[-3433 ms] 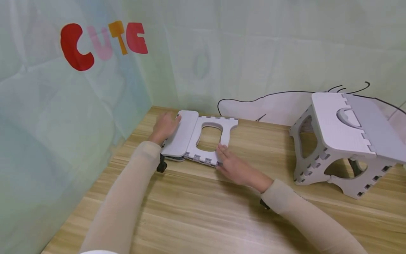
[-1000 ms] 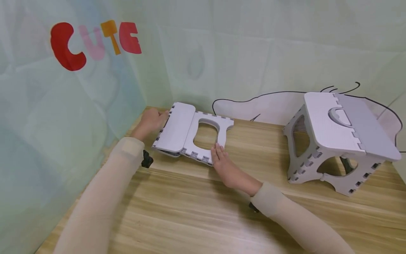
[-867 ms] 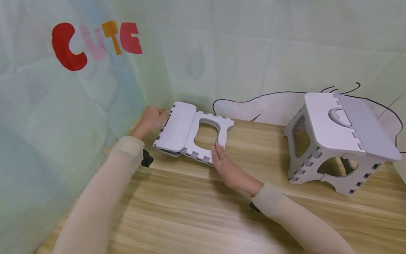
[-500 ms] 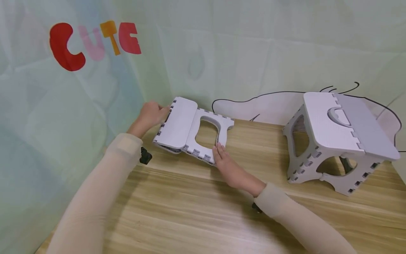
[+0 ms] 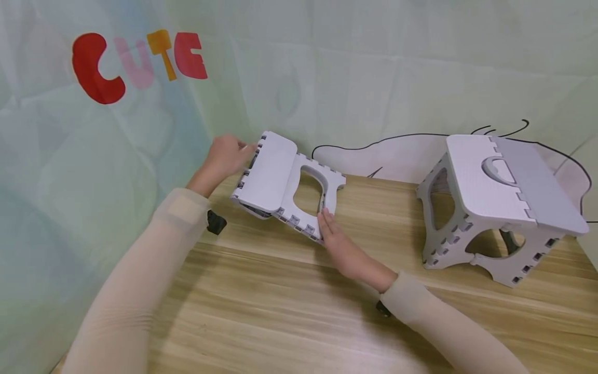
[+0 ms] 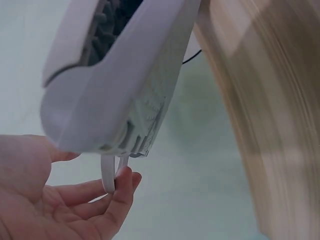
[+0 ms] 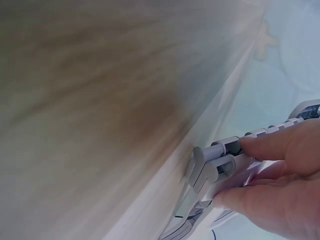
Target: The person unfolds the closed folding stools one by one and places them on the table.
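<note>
A white folding stool [image 5: 271,174], folded flat, stands tilted with its left end raised off the table. My left hand [image 5: 225,158] is at that raised end; in the left wrist view its fingers [image 6: 112,210] hook round the grey carry handle [image 6: 107,172] under the seat edge. At the lower, right end, my right hand [image 5: 348,254] holds the leg panel's near corner. In the right wrist view the thumb and fingers lie on opposite faces of the hinged leg edge [image 7: 225,162], pinching it.
An unfolded stool [image 5: 495,182] of the same kind stands on the wooden table [image 5: 261,311] at the right. A pale cloth backdrop [image 5: 374,88] closes off the back and left, with the letters CUTE on its left side.
My left hand has moved from the seat's left edge to the handle and risen, lifting the folded stool's left end. My right hand stays at the lower corner.
</note>
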`<state>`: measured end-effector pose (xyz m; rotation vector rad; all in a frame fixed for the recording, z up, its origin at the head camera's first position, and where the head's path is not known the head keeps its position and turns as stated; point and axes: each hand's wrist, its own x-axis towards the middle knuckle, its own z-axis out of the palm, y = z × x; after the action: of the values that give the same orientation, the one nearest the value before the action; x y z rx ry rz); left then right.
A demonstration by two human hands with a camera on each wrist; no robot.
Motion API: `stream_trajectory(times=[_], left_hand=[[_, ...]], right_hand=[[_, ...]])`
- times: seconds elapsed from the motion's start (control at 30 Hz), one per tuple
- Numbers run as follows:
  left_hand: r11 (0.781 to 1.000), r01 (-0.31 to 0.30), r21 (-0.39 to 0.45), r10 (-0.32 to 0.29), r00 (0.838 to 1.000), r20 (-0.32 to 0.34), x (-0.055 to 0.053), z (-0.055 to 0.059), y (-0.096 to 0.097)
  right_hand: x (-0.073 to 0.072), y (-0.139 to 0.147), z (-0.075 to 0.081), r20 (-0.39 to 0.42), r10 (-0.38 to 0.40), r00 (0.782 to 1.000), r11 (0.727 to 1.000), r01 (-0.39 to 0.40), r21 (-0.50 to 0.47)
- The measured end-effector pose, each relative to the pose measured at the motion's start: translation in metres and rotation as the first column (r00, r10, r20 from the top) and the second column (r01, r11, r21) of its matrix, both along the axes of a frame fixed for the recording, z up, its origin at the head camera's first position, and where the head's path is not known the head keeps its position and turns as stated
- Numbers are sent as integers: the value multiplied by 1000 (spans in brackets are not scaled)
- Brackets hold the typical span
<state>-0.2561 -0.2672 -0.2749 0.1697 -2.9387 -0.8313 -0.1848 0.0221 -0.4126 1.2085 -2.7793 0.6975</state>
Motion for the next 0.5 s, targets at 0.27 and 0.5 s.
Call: stream_trajectory(times=[0.27,0.5], left_hand=[[999,48,9,-48,999,-16,7,18,13],[998,62,-16,-63,998,-32,7,33,29]], right_hand=[[-1,8,-3,-45,15,999,999,-17,-52],[2,14,-6,-59,18,998,997,-22,-75]])
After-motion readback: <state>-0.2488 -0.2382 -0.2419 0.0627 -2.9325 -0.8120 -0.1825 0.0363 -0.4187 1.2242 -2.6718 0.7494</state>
